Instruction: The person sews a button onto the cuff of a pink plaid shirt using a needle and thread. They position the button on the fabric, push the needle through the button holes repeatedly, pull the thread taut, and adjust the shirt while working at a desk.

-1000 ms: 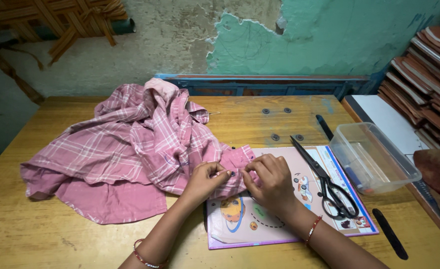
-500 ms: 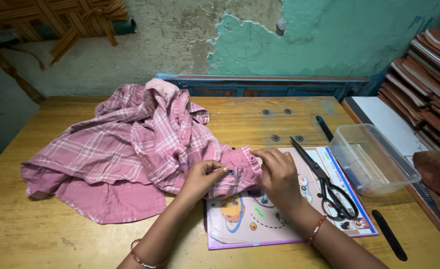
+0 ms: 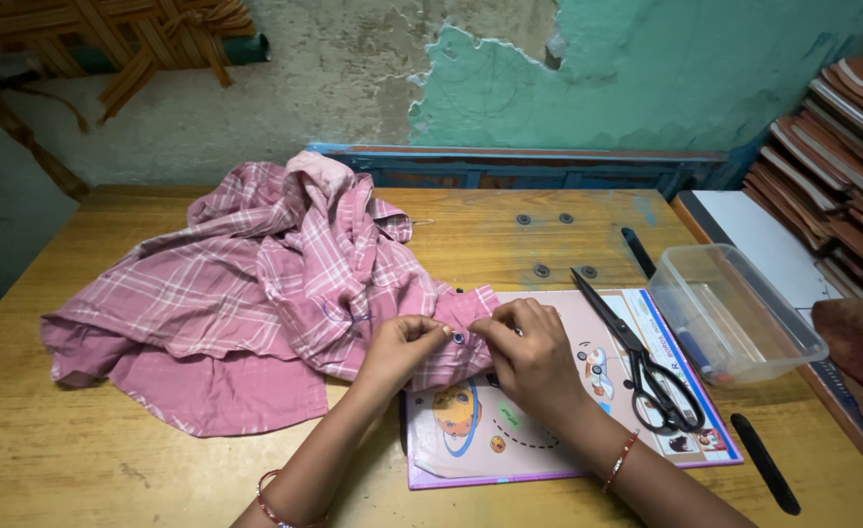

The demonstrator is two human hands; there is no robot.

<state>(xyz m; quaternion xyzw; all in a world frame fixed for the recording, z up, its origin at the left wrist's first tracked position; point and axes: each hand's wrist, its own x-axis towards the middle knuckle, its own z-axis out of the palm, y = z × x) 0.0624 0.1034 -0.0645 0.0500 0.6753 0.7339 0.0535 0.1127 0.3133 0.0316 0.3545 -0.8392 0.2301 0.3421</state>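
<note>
— What are the hands doing over there?

— Both are on the pink plaid shirt (image 3: 256, 303). The left hand (image 3: 404, 344) has its fingertips bunched, pinching a fold at the shirt's edge. The right hand (image 3: 531, 354) is curled over the same strip of cloth, thumb and forefinger nipping it just beside the left. There's a small dark button (image 3: 459, 338) showing on the cloth between the two.

— And where does the shirt lie?

— Heaped on the wooden table (image 3: 80, 469), most of it spread to the left of the hands. The edge being worked overlaps the upper left corner of a pink children's book (image 3: 549, 440) with cartoon pictures, which lies flat on the table under the right hand.

— Anything else by that book?

— A pair of black-handled scissors (image 3: 647, 372) lies on its right part, blades shut and pointing away toward the wall. Just right of the book, touching or nearly touching its edge, is a clear plastic box (image 3: 734, 313) with no lid. A black pen-like stick (image 3: 764, 460) lies on the table off the book's lower right corner, and another dark one (image 3: 637, 249) beyond the scissors' tips.

— And farther off?

— A stack of brown-covered books (image 3: 842, 147) well to the right of the book, against the peeling green wall (image 3: 647, 78). Each wrist wears a thin red bangle (image 3: 622, 458).
</note>
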